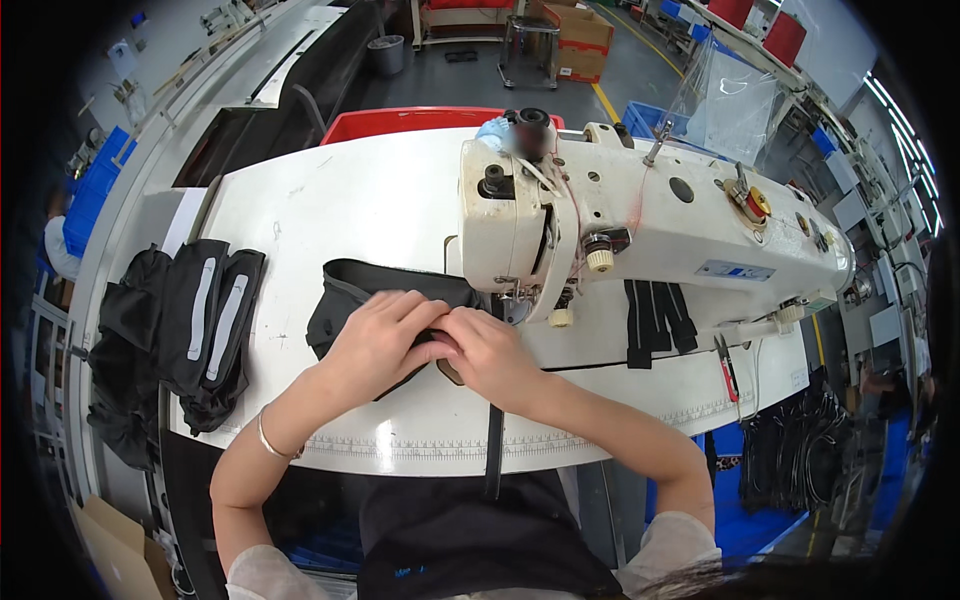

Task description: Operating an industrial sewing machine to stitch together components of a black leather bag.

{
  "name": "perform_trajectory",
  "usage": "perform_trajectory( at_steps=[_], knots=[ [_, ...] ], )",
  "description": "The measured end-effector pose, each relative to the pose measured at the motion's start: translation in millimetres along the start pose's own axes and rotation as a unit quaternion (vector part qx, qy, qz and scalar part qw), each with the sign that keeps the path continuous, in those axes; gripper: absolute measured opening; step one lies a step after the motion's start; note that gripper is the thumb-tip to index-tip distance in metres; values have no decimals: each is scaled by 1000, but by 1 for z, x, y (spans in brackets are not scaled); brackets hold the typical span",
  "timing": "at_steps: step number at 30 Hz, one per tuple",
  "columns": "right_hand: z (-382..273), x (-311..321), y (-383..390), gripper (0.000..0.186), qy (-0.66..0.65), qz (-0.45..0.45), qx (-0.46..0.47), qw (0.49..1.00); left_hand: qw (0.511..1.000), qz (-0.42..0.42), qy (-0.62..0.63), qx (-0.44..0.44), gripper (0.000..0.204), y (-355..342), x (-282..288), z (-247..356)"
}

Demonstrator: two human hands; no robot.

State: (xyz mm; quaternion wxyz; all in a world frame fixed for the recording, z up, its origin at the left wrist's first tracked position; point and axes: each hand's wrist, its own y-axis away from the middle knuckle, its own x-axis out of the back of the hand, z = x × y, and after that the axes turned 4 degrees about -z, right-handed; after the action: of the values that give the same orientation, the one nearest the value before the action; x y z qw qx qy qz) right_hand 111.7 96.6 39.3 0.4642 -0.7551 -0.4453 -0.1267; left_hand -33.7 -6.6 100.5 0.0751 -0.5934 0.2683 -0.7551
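A black fabric piece [345, 295] with a folded, curved edge lies on the white sewing table, left of the sewing machine's needle area. My left hand [385, 340] is closed on its near edge. My right hand [492, 355] meets it there, fingers closed on the same fabric; the fingertips and the exact grip are partly hidden between the hands. The sewing machine [640, 225] stands just beyond my right hand, its presser foot [515, 305] close to the fabric's right end. From under my right hand a narrow black strap [494, 450] hangs over the table's front edge.
Black fabric pieces with grey stripes [210, 320] are piled at the table's left edge. Right of the needle lie short black straps [655, 320] and red-handled snips [727, 368]. A red bin [415, 122] stands behind the table. Bundled black pieces [795, 445] hang at the lower right.
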Motion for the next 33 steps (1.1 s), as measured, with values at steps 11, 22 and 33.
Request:
perform_trajectory(
  at_steps=[11,22,33],
  knots=[
    [3,2,12,15,23,-16,-72,997,938,-211,135,241,24,14,-5,-10],
    [-3,7,26,31,123,12,-7,992,994,-18,67,80,24,14,-6,14],
    [-12,-15,29,67,70,-306,-67,947,982,-120,-121,82,17,-2,-64,41]
  ],
)
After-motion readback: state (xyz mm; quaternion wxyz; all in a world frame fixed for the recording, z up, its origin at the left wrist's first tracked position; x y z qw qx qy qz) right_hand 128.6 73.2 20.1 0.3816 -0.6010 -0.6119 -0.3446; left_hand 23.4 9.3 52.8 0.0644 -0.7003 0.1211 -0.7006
